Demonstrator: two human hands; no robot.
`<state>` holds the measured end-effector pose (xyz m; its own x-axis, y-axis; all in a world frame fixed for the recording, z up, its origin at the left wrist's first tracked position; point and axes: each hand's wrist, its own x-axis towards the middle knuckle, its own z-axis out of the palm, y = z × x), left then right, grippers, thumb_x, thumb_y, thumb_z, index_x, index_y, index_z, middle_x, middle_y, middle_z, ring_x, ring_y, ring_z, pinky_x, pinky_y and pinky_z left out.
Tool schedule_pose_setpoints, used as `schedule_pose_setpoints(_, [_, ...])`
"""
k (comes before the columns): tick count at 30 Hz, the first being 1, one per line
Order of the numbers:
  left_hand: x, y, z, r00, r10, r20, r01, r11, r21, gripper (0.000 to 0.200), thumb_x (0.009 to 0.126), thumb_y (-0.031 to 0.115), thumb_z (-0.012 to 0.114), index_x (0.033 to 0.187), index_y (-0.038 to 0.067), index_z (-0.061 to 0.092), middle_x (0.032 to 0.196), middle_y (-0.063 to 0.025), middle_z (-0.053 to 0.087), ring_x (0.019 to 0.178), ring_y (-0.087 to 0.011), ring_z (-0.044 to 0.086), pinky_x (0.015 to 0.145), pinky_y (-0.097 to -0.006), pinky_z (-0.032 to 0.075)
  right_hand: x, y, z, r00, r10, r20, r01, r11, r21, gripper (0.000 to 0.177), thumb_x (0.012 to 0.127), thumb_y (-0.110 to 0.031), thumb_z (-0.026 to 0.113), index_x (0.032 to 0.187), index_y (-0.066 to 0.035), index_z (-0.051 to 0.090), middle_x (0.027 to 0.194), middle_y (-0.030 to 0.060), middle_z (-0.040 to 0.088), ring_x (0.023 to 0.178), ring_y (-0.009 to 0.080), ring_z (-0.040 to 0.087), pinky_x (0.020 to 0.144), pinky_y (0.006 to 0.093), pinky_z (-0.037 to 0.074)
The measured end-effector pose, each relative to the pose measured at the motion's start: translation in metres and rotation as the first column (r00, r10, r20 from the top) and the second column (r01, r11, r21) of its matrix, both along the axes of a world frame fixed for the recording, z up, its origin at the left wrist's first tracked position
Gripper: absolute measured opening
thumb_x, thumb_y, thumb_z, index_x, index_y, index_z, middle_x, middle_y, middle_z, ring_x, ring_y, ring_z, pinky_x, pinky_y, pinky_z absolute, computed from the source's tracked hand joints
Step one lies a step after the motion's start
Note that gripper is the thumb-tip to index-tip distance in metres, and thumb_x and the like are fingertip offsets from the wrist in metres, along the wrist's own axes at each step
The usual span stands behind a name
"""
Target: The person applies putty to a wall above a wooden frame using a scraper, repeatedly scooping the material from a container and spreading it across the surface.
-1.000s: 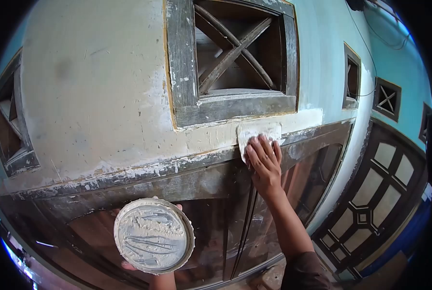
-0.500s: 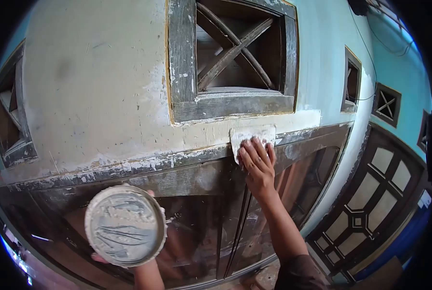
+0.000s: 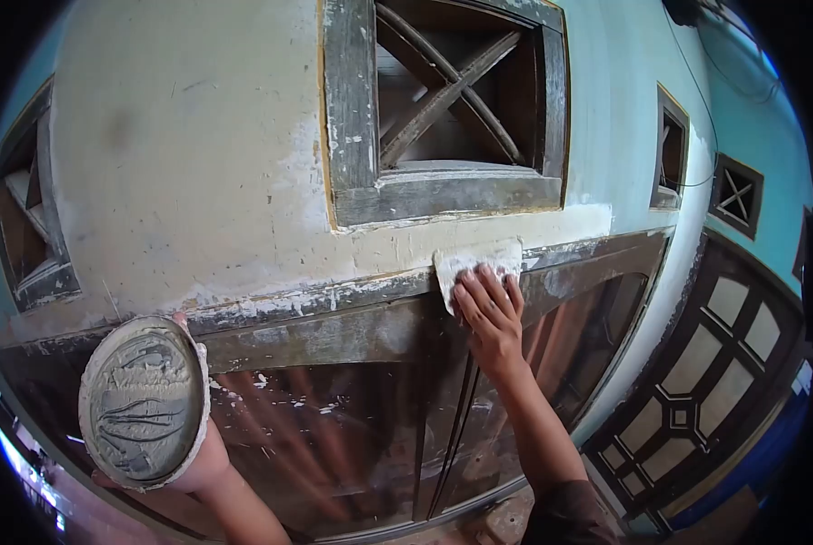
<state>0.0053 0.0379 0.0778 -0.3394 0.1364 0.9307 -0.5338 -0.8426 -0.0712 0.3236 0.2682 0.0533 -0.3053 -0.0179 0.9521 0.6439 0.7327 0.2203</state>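
My left hand (image 3: 208,459) grips a round lid (image 3: 143,404) from beneath and behind, most of its fingers hidden. Pale putty with dark streaks coats the inside of the lid. In my right hand (image 3: 490,318) is a flat, putty-smeared scraper (image 3: 479,265), the fingers pressed over its face. The scraper's upper edge rests against the wall (image 3: 397,250) just above the dark wooden frame (image 3: 370,331). Pale putty smears mark that strip of wall and the frame's top edge.
Above the scraper is a wooden vent window (image 3: 443,195) with crossed bars. Glass panes (image 3: 334,436) with putty specks lie below the frame. To the right stands a dark panelled door (image 3: 688,381); a smaller vent (image 3: 29,200) is at far left.
My left hand has moved left with the lid, which now tilts more. My right hand and the scraper stay at nearly the same spot on the wall.
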Motion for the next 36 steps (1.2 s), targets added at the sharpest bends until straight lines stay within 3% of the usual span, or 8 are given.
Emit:
schedule_pose_setpoints(3, [-0.006, -0.005, -0.008, 1.000, -0.017, 0.026, 0.017, 1.000, -0.013, 0.105, 0.081, 0.076, 0.055, 0.155, 0.007, 0.028, 0.162, -0.0203, 0.019, 0.149, -0.0470, 0.009, 0.121, -0.0638, 0.007, 0.006, -0.006, -0.006, 0.998, 0.048, -0.027, -0.047, 0.998, 0.050, 0.047, 0.081, 0.002, 0.066, 0.126, -0.010, 0.066, 0.133, 0.0091, 0.063, 0.133, 0.0288, 0.053, 0.116, 0.0486, 0.026])
schedule_pose_setpoints(5, [0.034, -0.005, 0.022, 0.831, 0.253, 0.496, -0.151, 0.960, -0.235, 0.105, 0.081, 0.076, 0.053, 0.155, 0.006, 0.027, 0.162, -0.0228, 0.017, 0.148, -0.0491, 0.009, 0.120, -0.0658, 0.006, 0.006, -0.011, 0.002, 0.996, 0.037, -0.081, -0.024, 0.988, 0.154, 0.041, 0.084, -0.001, 0.068, 0.123, -0.009, 0.067, 0.129, 0.0098, 0.066, 0.131, 0.0299, 0.055, 0.115, 0.0494, 0.027])
schedule_pose_setpoints(13, [0.050, 0.000, 0.044, 0.675, 0.418, 0.608, -0.230, 0.902, -0.365, 0.106, 0.082, 0.089, 0.029, 0.154, 0.011, 0.030, 0.159, -0.0212, 0.026, 0.143, -0.0522, 0.023, 0.115, -0.0745, 0.011, -0.004, 0.008, 0.001, 0.999, -0.001, -0.037, 0.003, 0.998, 0.064, 0.047, 0.080, 0.000, 0.067, 0.126, -0.010, 0.066, 0.136, 0.0071, 0.062, 0.136, 0.0308, 0.049, 0.116, 0.0527, 0.022])
schedule_pose_setpoints(15, [0.045, -0.006, 0.043, 0.704, 0.384, 0.598, -0.180, 0.910, -0.373, 0.105, 0.082, 0.088, 0.028, 0.154, 0.012, 0.031, 0.159, -0.0200, 0.027, 0.143, -0.0519, 0.025, 0.115, -0.0743, 0.012, 0.002, 0.005, -0.008, 1.000, -0.025, -0.003, 0.025, 0.998, 0.056, 0.043, 0.081, -0.003, 0.070, 0.124, -0.010, 0.067, 0.134, 0.0076, 0.063, 0.134, 0.0309, 0.052, 0.116, 0.0527, 0.024])
schedule_pose_setpoints(16, [0.029, -0.007, 0.028, 0.843, 0.265, 0.468, -0.203, 0.963, -0.180, 0.107, 0.081, 0.075, 0.058, 0.155, 0.005, 0.026, 0.162, -0.0251, 0.013, 0.148, -0.0511, 0.006, 0.120, -0.0660, 0.007, 0.006, 0.001, -0.007, 1.000, 0.004, -0.016, -0.002, 0.997, 0.076, 0.042, 0.082, -0.003, 0.071, 0.123, -0.010, 0.067, 0.132, 0.0085, 0.064, 0.133, 0.0310, 0.053, 0.115, 0.0529, 0.026])
schedule_pose_setpoints(26, [0.034, -0.009, 0.034, 0.661, 0.441, 0.607, -0.275, 0.895, -0.350, 0.104, 0.082, 0.089, 0.030, 0.154, 0.014, 0.031, 0.159, -0.0210, 0.026, 0.144, -0.0532, 0.020, 0.115, -0.0743, 0.011, -0.009, 0.001, 0.012, 1.000, 0.002, -0.021, -0.001, 0.999, 0.037, 0.052, 0.078, 0.003, 0.062, 0.129, -0.009, 0.064, 0.137, 0.0093, 0.060, 0.137, 0.0323, 0.048, 0.117, 0.0536, 0.021])
schedule_pose_setpoints(34, [0.000, -0.018, 0.005, 0.695, 0.498, 0.519, -0.353, 0.865, -0.357, 0.106, 0.081, 0.089, 0.034, 0.154, 0.012, 0.030, 0.159, -0.0229, 0.024, 0.141, -0.0573, 0.022, 0.115, -0.0741, 0.013, -0.006, -0.015, 0.017, 0.994, 0.020, -0.111, -0.007, 0.992, 0.123, 0.044, 0.079, 0.002, 0.062, 0.122, -0.007, 0.068, 0.128, 0.0120, 0.066, 0.132, 0.0362, 0.053, 0.115, 0.0554, 0.025])
schedule_pose_setpoints(36, [-0.021, -0.016, -0.013, 0.996, 0.088, 0.014, -0.088, 0.995, 0.036, 0.099, 0.084, 0.074, 0.055, 0.155, 0.010, 0.029, 0.162, -0.0215, 0.019, 0.148, -0.0468, 0.012, 0.121, -0.0640, 0.007, -0.012, -0.008, 0.027, 0.998, -0.002, -0.067, 0.009, 0.995, 0.095, 0.048, 0.080, 0.003, 0.057, 0.126, -0.007, 0.065, 0.134, 0.0116, 0.063, 0.135, 0.0360, 0.049, 0.116, 0.0554, 0.023])
